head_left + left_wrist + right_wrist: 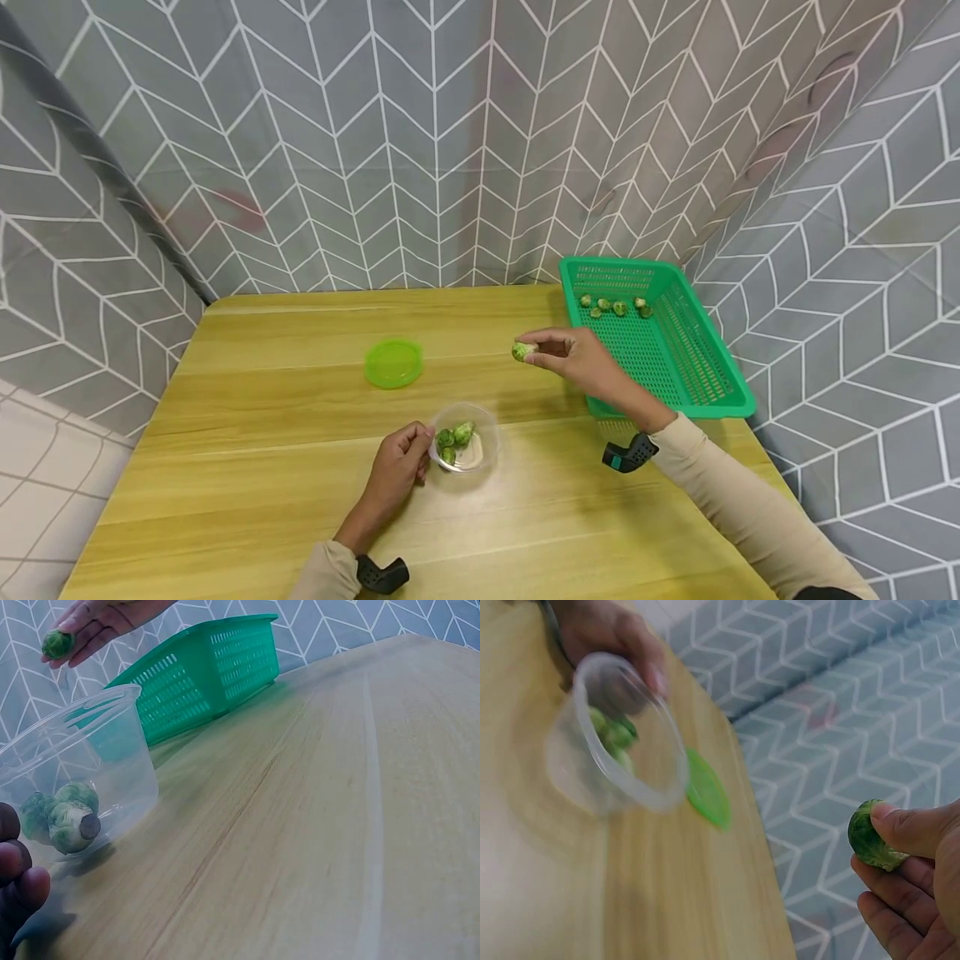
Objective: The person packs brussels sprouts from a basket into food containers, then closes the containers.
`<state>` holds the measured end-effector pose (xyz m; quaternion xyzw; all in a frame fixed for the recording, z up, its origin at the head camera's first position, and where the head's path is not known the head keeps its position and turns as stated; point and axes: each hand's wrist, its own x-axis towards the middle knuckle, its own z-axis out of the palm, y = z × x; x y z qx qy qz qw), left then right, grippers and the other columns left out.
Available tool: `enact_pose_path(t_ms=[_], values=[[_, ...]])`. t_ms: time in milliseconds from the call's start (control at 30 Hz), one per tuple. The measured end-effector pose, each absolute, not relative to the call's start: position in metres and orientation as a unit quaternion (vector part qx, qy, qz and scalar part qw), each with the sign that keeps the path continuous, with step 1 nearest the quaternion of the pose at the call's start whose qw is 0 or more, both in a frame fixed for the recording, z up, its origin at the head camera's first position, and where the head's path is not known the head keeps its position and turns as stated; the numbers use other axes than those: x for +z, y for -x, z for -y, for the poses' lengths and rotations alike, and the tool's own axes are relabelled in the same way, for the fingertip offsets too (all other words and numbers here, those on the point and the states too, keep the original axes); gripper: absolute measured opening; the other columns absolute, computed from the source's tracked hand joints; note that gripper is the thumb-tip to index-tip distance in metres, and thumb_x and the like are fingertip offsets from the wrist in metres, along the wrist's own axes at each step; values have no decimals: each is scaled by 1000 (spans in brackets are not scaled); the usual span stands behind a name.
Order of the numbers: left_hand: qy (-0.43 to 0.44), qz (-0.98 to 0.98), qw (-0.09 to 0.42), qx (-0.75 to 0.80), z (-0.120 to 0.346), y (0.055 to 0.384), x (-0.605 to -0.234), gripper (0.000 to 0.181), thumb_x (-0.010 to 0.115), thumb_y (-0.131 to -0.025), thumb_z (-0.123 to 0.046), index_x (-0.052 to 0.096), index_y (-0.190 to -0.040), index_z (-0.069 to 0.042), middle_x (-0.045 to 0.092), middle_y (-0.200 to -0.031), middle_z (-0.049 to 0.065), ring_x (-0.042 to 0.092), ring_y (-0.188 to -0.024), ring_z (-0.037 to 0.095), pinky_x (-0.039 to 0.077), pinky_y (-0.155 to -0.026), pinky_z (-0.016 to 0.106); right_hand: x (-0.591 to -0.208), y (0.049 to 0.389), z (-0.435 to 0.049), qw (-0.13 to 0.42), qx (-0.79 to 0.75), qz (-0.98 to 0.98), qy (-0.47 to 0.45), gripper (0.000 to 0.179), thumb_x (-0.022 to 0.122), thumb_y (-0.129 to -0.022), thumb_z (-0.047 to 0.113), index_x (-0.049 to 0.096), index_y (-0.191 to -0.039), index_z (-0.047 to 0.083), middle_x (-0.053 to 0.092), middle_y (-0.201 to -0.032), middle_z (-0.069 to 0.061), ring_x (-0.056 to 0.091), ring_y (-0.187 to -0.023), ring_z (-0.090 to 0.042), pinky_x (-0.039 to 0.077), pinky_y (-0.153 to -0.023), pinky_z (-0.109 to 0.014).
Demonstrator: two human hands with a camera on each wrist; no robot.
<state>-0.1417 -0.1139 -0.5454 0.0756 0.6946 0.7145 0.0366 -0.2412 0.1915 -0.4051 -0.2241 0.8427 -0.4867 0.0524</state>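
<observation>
My right hand [583, 360] pinches a Brussels sprout [522, 351] between thumb and fingers, held up above the table left of the green basket. My left hand [399, 460] holds the rim of a clear round plastic container [489, 450] on its left side, with the thumb at the edge. Three Brussels sprouts [73, 825] lie together in the bottom of that container. Seen from the right wrist, the held sprout [870, 838] sits between the thumb and fingertips, stem end downward.
A green perforated basket [723, 408] stands at the table's right, with several sprouts [619, 308] at its far end. A bright green round lid [393, 364] lies flat behind the container. Grey patterned curtains [405, 150] hang along the back and sides of the wooden table [247, 517].
</observation>
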Motion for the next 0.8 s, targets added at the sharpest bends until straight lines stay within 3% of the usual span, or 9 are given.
enact_pose_path(t_ms=[233, 500, 800], values=[[-79, -697, 33, 712, 114, 143, -543, 40, 54, -106, -25, 52, -79, 3, 43, -59, 25, 45, -47, 23, 46, -43, 31, -414, 219, -165, 106, -504, -818, 256, 27, 73, -95, 19, 73, -121, 16, 69, -124, -2, 68, -111, -18, 58, -90, -33], [-75, -696, 30, 713, 115, 143, -543, 41, 55, -106, -26, 51, -78, 3, 42, -59, 28, 43, -47, 27, 45, -42, 31, -427, 199, -141, 124, -460, -814, 332, 28, 75, -92, 17, 73, -120, 13, 72, -120, 4, 67, -113, -16, 54, -98, -44], [-74, -699, 38, 710, 114, 143, -546, 42, 54, -106, -28, 52, -77, 2, 43, -58, 23, 45, -47, 19, 45, -43, 30, -445, 191, -127, 157, -402, -820, 375, 28, 76, -92, 18, 73, -118, 10, 72, -118, 1, 65, -113, -9, 53, -99, -31]])
